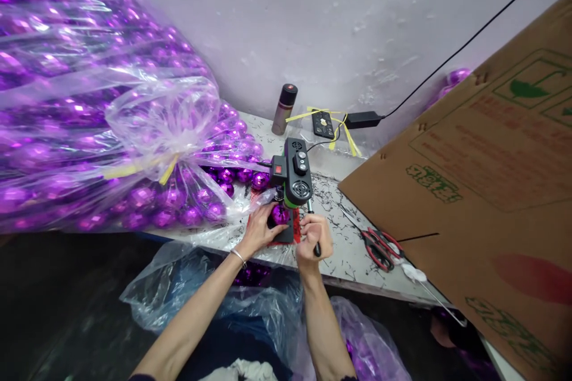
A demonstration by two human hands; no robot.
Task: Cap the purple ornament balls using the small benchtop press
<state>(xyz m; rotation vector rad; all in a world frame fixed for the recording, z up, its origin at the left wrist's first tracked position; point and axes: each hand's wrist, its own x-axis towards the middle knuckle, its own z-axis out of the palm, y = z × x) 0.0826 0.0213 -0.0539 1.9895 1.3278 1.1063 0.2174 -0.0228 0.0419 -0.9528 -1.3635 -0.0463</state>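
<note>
A small black bench drill press (298, 161) with a red switch stands on the table's front part. My left hand (258, 230), wearing a bracelet at the wrist, holds a shiny purple ball (280, 214) between thumb and fingers, under the drill head and above the dark base plate (286, 236). My right hand (314, 236) is closed round the press's lever (317, 249), whose black end pokes out below the fist. The point where the drill meets the ball is too small to make out.
A huge clear bag of purple balls (147, 178) fills the left. Scissors (379, 247) with red and black handles lie right, by a large cardboard box (482, 190). Behind stand a spray can (285, 109) and a black adapter (363, 119). Dark shavings litter the table (328, 214).
</note>
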